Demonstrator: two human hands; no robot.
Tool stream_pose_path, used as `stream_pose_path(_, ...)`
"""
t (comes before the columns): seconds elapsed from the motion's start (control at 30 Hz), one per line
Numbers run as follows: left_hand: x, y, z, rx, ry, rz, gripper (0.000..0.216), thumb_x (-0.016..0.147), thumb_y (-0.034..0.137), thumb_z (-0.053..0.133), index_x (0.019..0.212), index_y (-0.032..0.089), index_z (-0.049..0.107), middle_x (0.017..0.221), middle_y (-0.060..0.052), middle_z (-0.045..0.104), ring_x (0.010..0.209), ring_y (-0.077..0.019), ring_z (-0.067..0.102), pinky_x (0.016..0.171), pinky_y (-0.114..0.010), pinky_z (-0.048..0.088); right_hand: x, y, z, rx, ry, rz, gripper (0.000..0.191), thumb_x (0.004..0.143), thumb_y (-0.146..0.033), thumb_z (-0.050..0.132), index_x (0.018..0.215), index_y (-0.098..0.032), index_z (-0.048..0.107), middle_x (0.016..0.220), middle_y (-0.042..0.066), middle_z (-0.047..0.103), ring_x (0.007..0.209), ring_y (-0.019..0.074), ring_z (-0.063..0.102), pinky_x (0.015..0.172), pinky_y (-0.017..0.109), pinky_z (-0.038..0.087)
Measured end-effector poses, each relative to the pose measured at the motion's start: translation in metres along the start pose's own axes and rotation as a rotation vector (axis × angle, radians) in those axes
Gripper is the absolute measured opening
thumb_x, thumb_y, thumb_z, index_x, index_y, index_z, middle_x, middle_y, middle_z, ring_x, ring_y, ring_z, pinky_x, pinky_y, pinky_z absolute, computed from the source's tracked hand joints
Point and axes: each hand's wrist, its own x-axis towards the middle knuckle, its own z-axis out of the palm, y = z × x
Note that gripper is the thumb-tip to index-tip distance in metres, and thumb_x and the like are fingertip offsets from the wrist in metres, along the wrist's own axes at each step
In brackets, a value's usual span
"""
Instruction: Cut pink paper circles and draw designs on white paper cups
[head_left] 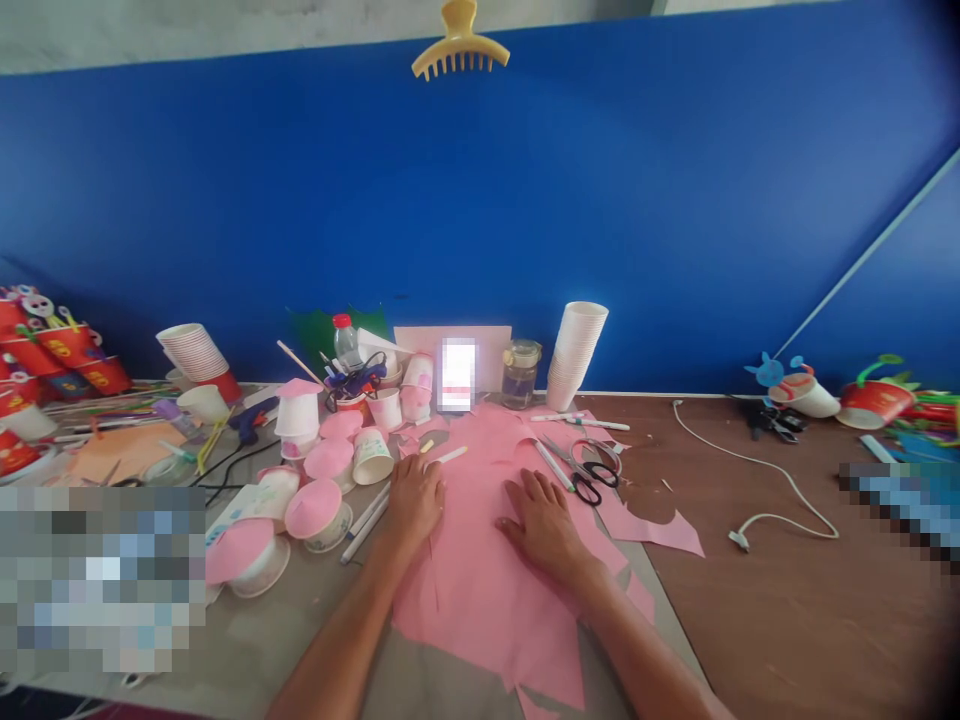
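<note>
Large sheets of pink paper lie in front of me, overlapping and partly cut. My left hand rests on the left edge of the paper, palm down, fingers slightly bent and nothing visible in them. On the right side of the sheet, my right hand lies flat with its fingers spread. Just beyond it are scissors with black handles and a white marker. Another white marker lies past my left fingertips. Several pens are beside my left wrist.
Paper cups with pink cone tops crowd the left. At the back stand a lit phone, a glass jar and a tall cup stack. A white cable crosses the brown table on the right. A blue partition rises behind.
</note>
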Motion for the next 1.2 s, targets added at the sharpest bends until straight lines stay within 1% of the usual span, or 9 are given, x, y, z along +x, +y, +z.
stream_pose_path(0.13, 0.002, 0.0, 0.002, -0.065, 0.023, 0.033, 0.021, 0.083, 0.013, 0.05, 0.1, 0.021, 0.059, 0.109, -0.01, 0.06, 0.107, -0.0266, 0.053, 0.095, -0.046, 0.044, 0.0, 0.0, 0.001, 0.01, -0.007, 0.017, 0.05, 0.088, -0.043, 0.052, 0.13, -0.016, 0.053, 0.145, 0.018, 0.039, 0.134, 0.0368, 0.031, 0.108, 0.048, 0.023)
stream_pose_path(0.4, 0.008, 0.006, 0.004, -0.261, 0.159, 0.088, 0.032, 0.086, 0.013, 0.046, 0.114, 0.023, 0.056, 0.11, -0.008, 0.063, 0.109, -0.0233, 0.057, 0.096, -0.043, 0.048, 0.001, 0.002, 0.003, 0.038, 0.034, 0.006, 0.051, 0.086, -0.046, 0.053, 0.129, -0.019, 0.053, 0.145, 0.016, 0.04, 0.134, 0.0367, 0.032, 0.108, 0.048, 0.023)
stream_pose_path(0.57, 0.026, 0.018, -0.003, -0.315, 0.164, 0.134, 0.025, 0.087, 0.018, 0.046, 0.106, 0.023, 0.061, 0.106, -0.007, 0.065, 0.105, -0.0226, 0.06, 0.095, -0.043, 0.05, 0.001, 0.001, 0.003, 0.107, 0.04, 0.03, 0.052, 0.084, -0.048, 0.055, 0.127, -0.018, 0.054, 0.144, 0.017, 0.041, 0.135, 0.0373, 0.031, 0.109, 0.048, 0.021)
stream_pose_path(0.67, 0.062, 0.038, -0.017, -0.324, 0.163, 0.175, 0.02, 0.088, 0.02, 0.046, 0.098, 0.021, 0.064, 0.104, -0.008, 0.066, 0.102, -0.0227, 0.061, 0.094, -0.042, 0.05, -0.001, 0.0, -0.001, 0.158, 0.061, 0.028, 0.05, 0.085, -0.047, 0.054, 0.125, -0.017, 0.055, 0.144, 0.018, 0.04, 0.135, 0.0377, 0.031, 0.11, 0.049, 0.02)
stream_pose_path(0.83, 0.158, 0.1, -0.044, -0.339, 0.1, 0.301, 0.026, 0.09, 0.021, 0.043, 0.109, 0.019, 0.061, 0.115, -0.01, 0.061, 0.108, -0.0216, 0.058, 0.098, -0.038, 0.047, -0.001, -0.001, -0.007, 0.216, 0.07, 0.027, 0.043, 0.081, -0.044, 0.06, 0.114, -0.017, 0.061, 0.137, 0.017, 0.047, 0.132, 0.0372, 0.036, 0.108, 0.049, 0.024)
stream_pose_path(0.93, 0.213, 0.138, -0.052, -0.22, 0.076, 0.369, 0.031, 0.09, 0.018, 0.041, 0.115, 0.017, 0.059, 0.12, -0.011, 0.056, 0.112, -0.0233, 0.054, 0.099, -0.04, 0.044, 0.0, -0.001, -0.008, 0.242, 0.084, 0.03, 0.044, 0.08, -0.042, 0.06, 0.115, -0.016, 0.061, 0.137, 0.017, 0.048, 0.132, 0.0376, 0.035, 0.109, 0.049, 0.023)
stream_pose_path(1.0, 0.242, 0.156, -0.053, -0.097, 0.07, 0.364, 0.033, 0.088, 0.015, 0.04, 0.115, 0.017, 0.06, 0.121, -0.012, 0.055, 0.11, -0.025, 0.053, 0.098, -0.041, 0.043, 0.001, 0.0, -0.008, 0.26, 0.085, 0.036, 0.044, 0.079, -0.042, 0.06, 0.116, -0.016, 0.061, 0.138, 0.016, 0.047, 0.133, 0.0377, 0.034, 0.11, 0.05, 0.022)
stream_pose_path(1.13, 0.282, 0.174, -0.049, 0.025, 0.084, 0.353, 0.041, 0.084, 0.005, 0.038, 0.114, 0.019, 0.062, 0.122, -0.013, 0.056, 0.118, -0.0292, 0.045, 0.099, -0.046, 0.038, 0.002, 0.0, -0.007, 0.284, 0.078, 0.054, 0.045, 0.079, -0.042, 0.06, 0.117, -0.017, 0.062, 0.14, 0.016, 0.046, 0.134, 0.0383, 0.034, 0.11, 0.05, 0.024)
stream_pose_path(1.2, 0.294, 0.176, -0.047, 0.052, 0.085, 0.364, 0.039, 0.081, 0.004, 0.041, 0.106, 0.02, 0.067, 0.119, -0.012, 0.059, 0.121, -0.0309, 0.041, 0.102, -0.05, 0.033, 0.003, 0.0, -0.006, 0.295, 0.065, 0.061, 0.048, 0.079, -0.043, 0.06, 0.12, -0.018, 0.061, 0.141, 0.016, 0.045, 0.135, 0.038, 0.033, 0.111, 0.051, 0.023)
